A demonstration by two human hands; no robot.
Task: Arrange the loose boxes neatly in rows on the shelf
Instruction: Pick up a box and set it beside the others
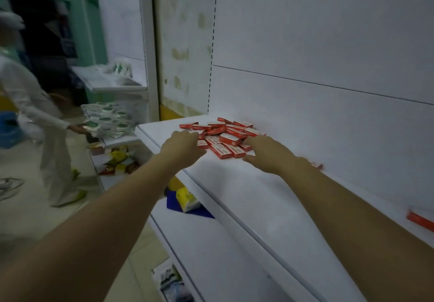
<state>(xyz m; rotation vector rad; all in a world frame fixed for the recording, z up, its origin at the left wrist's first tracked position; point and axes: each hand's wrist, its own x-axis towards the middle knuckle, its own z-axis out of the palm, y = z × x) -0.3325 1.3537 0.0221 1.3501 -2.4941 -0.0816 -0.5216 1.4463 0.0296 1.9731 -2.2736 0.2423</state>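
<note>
Just btwn hands (184, 146) (267, 153): loose boxes (229, 138)

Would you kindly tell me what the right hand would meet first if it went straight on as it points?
The right hand would first meet the near right edge of the pile of red boxes on the shelf; it may already touch them, depth is unclear.

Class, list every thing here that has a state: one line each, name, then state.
pile, red boxes jumbled on the shelf, not in rows
left hand, at the pile's left edge, grip unclear
right hand, fingers spread, at the pile's right edge
stray box, lying by the back panel, apart from the pile
edge box, lying alone, partly out of frame
</note>
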